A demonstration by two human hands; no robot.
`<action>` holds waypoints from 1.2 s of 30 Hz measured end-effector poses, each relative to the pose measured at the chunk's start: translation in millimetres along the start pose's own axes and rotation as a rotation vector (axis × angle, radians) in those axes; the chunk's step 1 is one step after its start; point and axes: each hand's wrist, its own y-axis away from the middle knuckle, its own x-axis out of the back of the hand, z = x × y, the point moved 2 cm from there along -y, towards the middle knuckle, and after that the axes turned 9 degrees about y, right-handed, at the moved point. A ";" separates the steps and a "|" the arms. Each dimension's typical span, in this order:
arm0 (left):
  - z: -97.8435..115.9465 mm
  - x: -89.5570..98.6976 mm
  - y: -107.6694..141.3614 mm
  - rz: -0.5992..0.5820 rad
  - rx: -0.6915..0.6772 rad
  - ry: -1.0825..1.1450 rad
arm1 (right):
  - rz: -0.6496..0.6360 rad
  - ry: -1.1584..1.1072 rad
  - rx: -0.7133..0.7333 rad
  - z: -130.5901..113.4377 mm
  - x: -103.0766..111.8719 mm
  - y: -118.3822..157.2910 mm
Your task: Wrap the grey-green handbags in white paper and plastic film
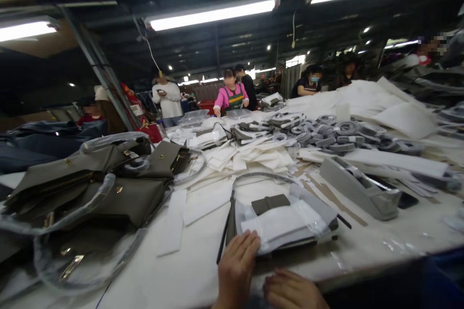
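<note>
A dark olive handbag (232,219) lies on the white table in front of me, its handle (263,176) arched toward the far side. White foam sheet (286,224), clear plastic wrap and a small olive pouch-like piece (270,203) rest on top of it. My left hand (237,268) touches the bag's near left corner, fingers stretched out and close together. Nearer the table edge, my right hand (293,292) is low in view with its fingers extended, slightly blurred and apart from the bag. Neither hand shows anything held.
Several olive handbags with wrapped handles (119,193) are heaped at left. White foam sheets (250,157) and plastic-wrapped coils (340,130) cover the table's far part. A grey tape dispenser (358,188) stands at right beside a dark phone (408,200). A co-worker in pink sleeves (232,96) stands across.
</note>
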 end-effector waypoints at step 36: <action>6.6 13.0 -7.2 -0.048 0.265 0.196 | -0.739 0.018 -0.527 78.5 -24.6 -97.3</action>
